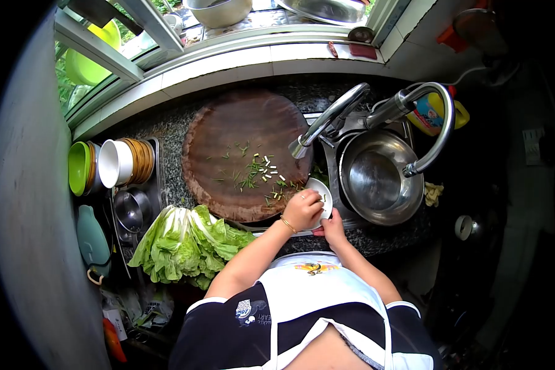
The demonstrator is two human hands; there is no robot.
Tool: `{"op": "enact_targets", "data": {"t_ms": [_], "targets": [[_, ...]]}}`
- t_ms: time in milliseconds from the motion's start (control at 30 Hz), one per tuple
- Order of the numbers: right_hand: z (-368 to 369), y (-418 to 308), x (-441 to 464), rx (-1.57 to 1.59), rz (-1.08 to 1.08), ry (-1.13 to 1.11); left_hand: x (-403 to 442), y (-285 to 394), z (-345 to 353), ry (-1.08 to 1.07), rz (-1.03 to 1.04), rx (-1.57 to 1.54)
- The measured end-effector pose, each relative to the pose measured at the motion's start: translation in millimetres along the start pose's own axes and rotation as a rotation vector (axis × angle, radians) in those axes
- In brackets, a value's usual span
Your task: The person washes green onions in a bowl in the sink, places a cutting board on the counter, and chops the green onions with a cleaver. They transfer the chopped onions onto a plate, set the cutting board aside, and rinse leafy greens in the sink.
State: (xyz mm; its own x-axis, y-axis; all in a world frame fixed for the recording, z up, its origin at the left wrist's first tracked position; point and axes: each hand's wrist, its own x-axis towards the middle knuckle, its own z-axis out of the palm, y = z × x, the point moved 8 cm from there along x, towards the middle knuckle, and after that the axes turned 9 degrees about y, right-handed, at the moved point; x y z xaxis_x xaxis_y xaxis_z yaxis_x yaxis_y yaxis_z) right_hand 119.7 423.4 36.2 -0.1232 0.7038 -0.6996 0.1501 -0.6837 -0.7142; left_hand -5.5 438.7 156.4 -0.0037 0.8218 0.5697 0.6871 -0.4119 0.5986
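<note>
Two chrome spouts (425,105) arch in the counter's (171,154) right half, one reaching over the chopping board's (228,126) right edge. I count one steel basin (378,176) and one lettuce heap (188,246), near left edge. One white dish (326,198), board's near right edge: right hand (333,229) clamped on it; left hand's (303,209) fingers bunched over it, contents I can't tell.

One left hand (303,210) and one right hand (334,231) make two. There is one bracelet (287,224), one white dish (325,198), one round cutting board (237,126), one steel basin (381,185) and one yellow bottle (430,115). Curved spouts (448,121) number two. Bowls (111,163) stand in two stacks, too nested to count singly; the chopped pieces (250,181) and overlapping lettuce heads (185,246) cannot be counted exactly.
</note>
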Motion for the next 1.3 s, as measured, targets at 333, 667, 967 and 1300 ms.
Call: {"op": "enact_targets", "data": {"t_ms": [333, 667, 967, 1300], "targets": [[2, -1, 3, 0.043, 0.024, -0.086, 0, 16, 11, -0.035, -0.045, 0.129], [1, -9, -1, -0.029, 0.005, -0.052, 5, 7, 8, -0.046, -0.27, -0.232], [-1, -4, 2, -0.005, 0.009, -0.086, 12, -9, -65, 0.325, -0.312, -0.073], [-3, 2, 5, -0.015, 0.034, -0.087, -56, -198, -210, 0.826, -0.769, 0.458]]}}
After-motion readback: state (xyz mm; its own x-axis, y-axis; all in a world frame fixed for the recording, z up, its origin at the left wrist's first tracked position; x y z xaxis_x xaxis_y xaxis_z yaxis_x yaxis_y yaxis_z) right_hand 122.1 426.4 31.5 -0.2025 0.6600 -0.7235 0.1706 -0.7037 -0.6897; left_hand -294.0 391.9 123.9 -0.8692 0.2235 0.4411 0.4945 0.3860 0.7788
